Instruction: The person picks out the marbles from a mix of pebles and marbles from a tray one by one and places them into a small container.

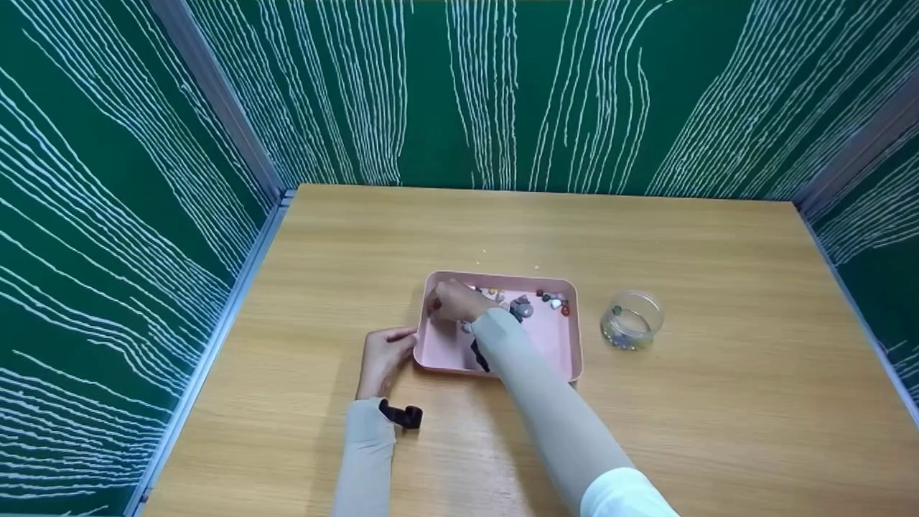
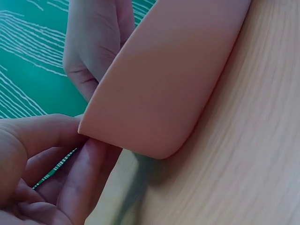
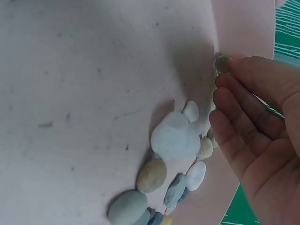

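Note:
A shallow pink tray (image 1: pixel 553 352) lies on the table with stones inside. My left hand (image 1: pixel 380 359) pinches the tray's near-left corner between thumb and fingers, as the left wrist view shows. Reaching over the tray, my right hand (image 1: pixel 454 301) is at its left wall. The right wrist view shows thumb and index finger pinching a small greenish stone (image 3: pixel 221 63) where floor meets wall. Near those fingers lie a large white stone (image 3: pixel 174 137), a brown stone (image 3: pixel 151 175) and a grey stone (image 3: pixel 127 207). The right forearm hides part of the tray in the head view.
Right of the tray stands a clear round container (image 1: pixel 650 332) with small dark pieces inside. Small coloured stones (image 1: pixel 556 304) lie in the tray's far-right corner. White specks (image 1: pixel 536 267) lie behind it. Green partitions (image 1: pixel 438 93) with white lines surround the wooden table (image 1: pixel 754 345).

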Motion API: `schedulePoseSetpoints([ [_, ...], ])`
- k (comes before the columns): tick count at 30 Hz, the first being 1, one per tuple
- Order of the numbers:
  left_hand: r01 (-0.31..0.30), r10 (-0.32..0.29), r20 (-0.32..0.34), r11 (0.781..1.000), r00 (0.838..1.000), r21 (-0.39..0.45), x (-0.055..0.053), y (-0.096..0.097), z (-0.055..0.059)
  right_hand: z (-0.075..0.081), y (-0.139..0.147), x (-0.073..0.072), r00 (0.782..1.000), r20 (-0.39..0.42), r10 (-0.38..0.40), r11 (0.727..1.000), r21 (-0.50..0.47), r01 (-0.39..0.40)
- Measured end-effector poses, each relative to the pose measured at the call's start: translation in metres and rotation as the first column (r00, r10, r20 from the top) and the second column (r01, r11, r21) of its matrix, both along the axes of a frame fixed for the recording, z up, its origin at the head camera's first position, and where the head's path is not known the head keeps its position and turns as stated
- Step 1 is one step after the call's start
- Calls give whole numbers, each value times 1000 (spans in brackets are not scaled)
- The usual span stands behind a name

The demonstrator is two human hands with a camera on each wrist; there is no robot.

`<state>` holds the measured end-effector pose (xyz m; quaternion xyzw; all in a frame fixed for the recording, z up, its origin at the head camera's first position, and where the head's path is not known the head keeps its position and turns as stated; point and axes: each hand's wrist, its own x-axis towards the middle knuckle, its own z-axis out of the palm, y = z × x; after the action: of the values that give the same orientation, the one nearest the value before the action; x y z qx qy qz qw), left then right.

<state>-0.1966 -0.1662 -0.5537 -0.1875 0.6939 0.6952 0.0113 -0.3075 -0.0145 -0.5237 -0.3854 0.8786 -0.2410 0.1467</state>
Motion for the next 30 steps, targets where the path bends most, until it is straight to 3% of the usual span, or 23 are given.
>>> schedulePoseSetpoints([
  [15,15,-15,-12,1000,1000,-8,-1,-3,-4,0,-7,3,995,72,-66,997,45,63],
  [19,47,-48,-8,998,999,-36,2,-3,7,0,-8,4,994,80,-73,996,64,68],
  [22,53,-53,-5,998,999,-36,1,-2,7,2,-7,5,997,66,-40,998,57,36],
  [26,29,-29,0,1000,1000,-12,-2,-3,-4,3,-6,7,999,50,-11,999,42,8],
  [30,24,-24,1,1000,1000,9,-3,-3,-5,3,-6,7,998,66,-23,998,57,20],
])
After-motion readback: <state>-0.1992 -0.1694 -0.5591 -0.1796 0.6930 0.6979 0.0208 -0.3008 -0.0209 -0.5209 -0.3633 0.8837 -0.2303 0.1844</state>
